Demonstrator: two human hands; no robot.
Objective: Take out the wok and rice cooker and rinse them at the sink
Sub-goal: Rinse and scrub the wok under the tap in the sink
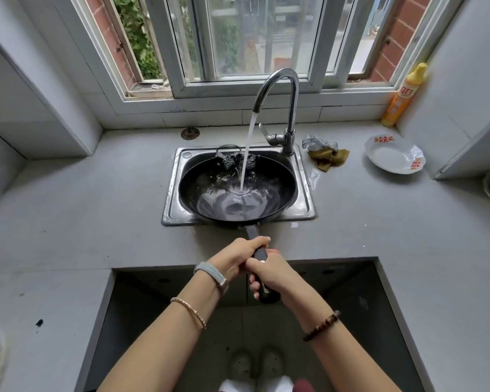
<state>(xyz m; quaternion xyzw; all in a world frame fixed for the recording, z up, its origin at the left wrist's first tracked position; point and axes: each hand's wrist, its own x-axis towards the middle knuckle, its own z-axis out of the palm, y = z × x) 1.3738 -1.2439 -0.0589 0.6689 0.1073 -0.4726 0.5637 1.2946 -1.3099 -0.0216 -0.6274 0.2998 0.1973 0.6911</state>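
Here, in the head view, one wok (207, 182) sits in the single steel sink (172, 190), bowl up, under one running tap (284, 89). Its long axis runs from the person toward the window (246, 38): the bowl lies at the far end and the black handle (252, 232) points straight back over the sink's front edge. Both hands hold that handle. The left hand (238, 257) has its fingers wrapped round the part nearer the bowl; the right hand (269, 274) has its fingers curled round the butt end, just behind and touching the left. The water (248, 148) strikes near the middle of the bowl and pools there. A dark scourer (232, 162) sits at the wok's far rim.

The wok nearly fills the basin, its rim close to the left and right walls. Bare grey counter (96, 207) spreads wide on the left. On the right lie a bunch of cloths (326, 155), one white plate (391, 158) and one yellow bottle (402, 97) in the corner.
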